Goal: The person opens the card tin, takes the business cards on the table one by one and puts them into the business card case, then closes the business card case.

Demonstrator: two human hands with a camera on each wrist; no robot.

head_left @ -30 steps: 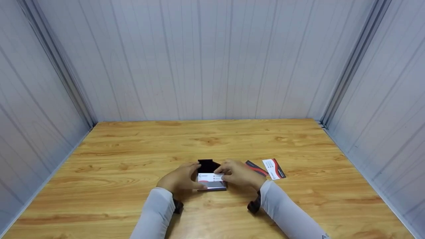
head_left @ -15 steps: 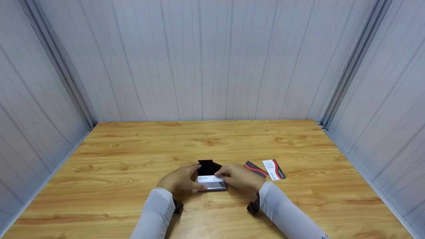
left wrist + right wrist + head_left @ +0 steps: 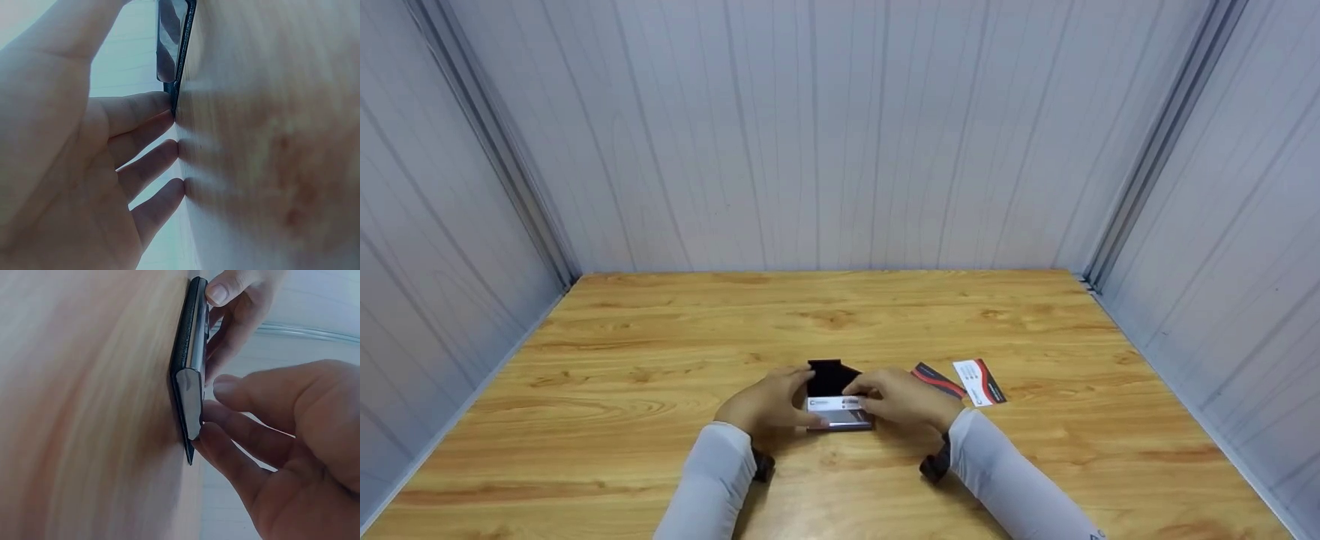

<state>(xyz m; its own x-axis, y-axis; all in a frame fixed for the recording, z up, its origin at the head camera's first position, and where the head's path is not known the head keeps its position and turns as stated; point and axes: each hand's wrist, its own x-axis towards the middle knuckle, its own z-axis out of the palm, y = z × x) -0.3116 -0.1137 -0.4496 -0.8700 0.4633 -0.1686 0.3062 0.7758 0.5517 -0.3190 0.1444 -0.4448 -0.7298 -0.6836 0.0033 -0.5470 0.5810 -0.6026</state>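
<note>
A black card case (image 3: 838, 417) with a shiny metal front lies open on the wooden table (image 3: 660, 360), its black lid (image 3: 826, 377) raised behind. A white business card (image 3: 835, 403) sits partly inside it. My left hand (image 3: 769, 401) steadies the case's left side, thumb on top and fingertips (image 3: 169, 107) on the table against its edge. My right hand (image 3: 904, 397) pinches the card's right end at the case. In the right wrist view, curled fingers (image 3: 236, 399) close round the case (image 3: 189, 365) corner. The case (image 3: 171, 45) also shows in the left wrist view.
Two loose business cards lie to the right of my right hand: a dark one (image 3: 937, 380) and a white one with a red and black edge (image 3: 979, 381). Grey panelled walls (image 3: 840, 135) enclose the table on three sides.
The white card has slid lower into the case, so less of it shows. Both hands stay where they were, with the right hand dropping slightly.
</note>
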